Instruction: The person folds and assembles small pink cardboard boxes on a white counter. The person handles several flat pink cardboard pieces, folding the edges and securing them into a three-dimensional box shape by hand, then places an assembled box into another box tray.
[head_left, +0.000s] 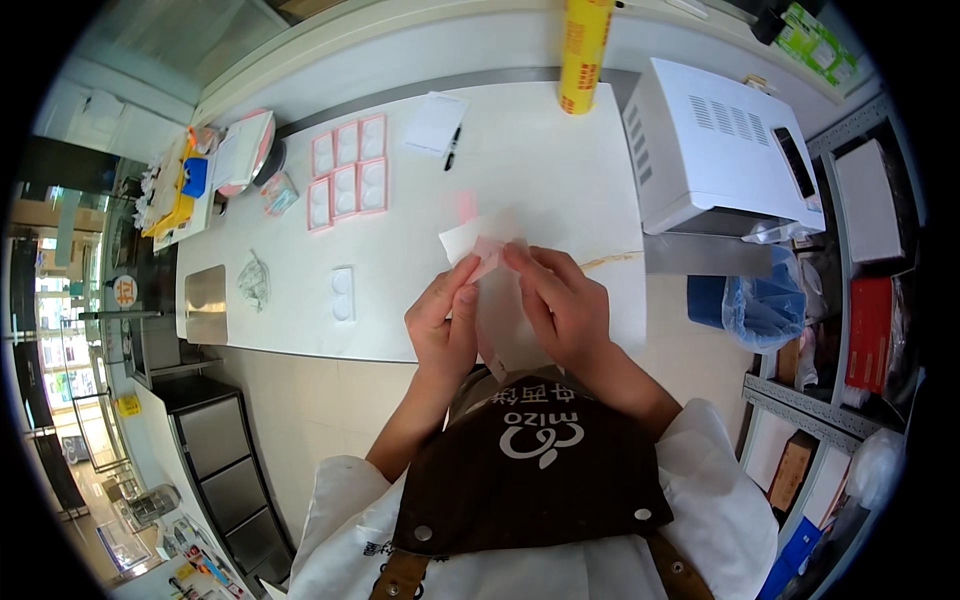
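My left hand and my right hand are raised over the table's front edge, both closed with thumbs and fingertips pinching. Between them they hold a thin pink-and-white translucent sheet. Its white flap sticks out at the upper left, and its lower part hangs between my wrists toward the apron. Whether it is a bag or a folded wrapper, I cannot tell. Just beyond it lies a small pink piece on the white table. A white tray with two round wells rests left of my hands.
Several pink-edged trays stand in two rows at the back left, near white paper and a black pen. A crumpled clear wrapper lies farther left. A yellow roll and a white microwave-like appliance stand back right.
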